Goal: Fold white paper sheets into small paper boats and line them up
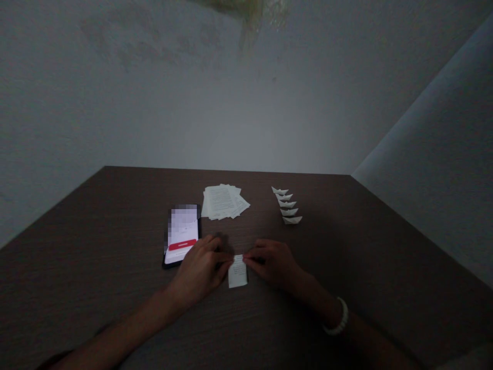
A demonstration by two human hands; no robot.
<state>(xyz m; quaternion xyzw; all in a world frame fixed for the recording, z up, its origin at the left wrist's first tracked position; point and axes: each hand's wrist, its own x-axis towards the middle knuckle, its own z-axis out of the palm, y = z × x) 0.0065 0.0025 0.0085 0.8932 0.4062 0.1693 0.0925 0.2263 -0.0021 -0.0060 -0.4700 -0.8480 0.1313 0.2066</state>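
A small folded sheet of printed paper (238, 273) lies on the dark table between my hands. My left hand (206, 263) pinches its upper left corner between thumb and fingers. At the upper right corner, my right hand (272, 261) grips the same paper with closed fingertips. The fold along the top edge is partly covered by my fingers. Beyond my right hand, several small folded paper boats (292, 220) stand in a row running away from me. A loose stack of printed sheets (221, 201) rests beyond my left hand.
A phone (182, 236) with a lit screen and a red button lies just left of my left hand, partly behind it. The brown table (127, 205) meets a grey wall (231, 113) at its far edge. A pale beaded bracelet (342, 316) circles my right wrist.
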